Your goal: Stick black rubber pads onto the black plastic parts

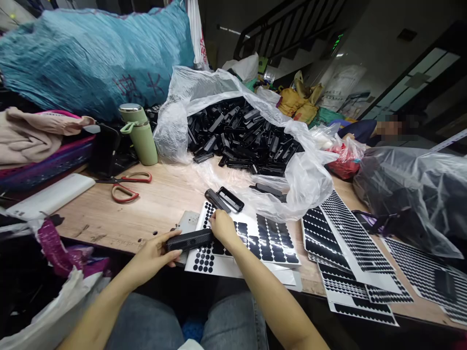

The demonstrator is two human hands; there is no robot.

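Observation:
My left hand [159, 250] grips a long black plastic casing [190, 239] with a carbon-fibre-like pattern, thumb in front and fingers behind. My right hand [223, 227] is just past the casing's right end, its fingers pinched together over a white sheet of black stickers [204, 262]. Anything between those fingertips is hidden. Round dots run down the sheet's left side, with larger rounded shapes to the right. Just beyond my right hand lie a closed black casing [217, 200] and an open, hollow black casing [231, 199], side by side.
A clear plastic bag [310, 180] full of black casings [241, 131] lies open behind. Red-handled scissors [126, 189], a green bottle [140, 136] and a white power bank [51, 196] are at left. More sticker sheets [350, 238] overlap at right. A person [361, 131] sits beyond.

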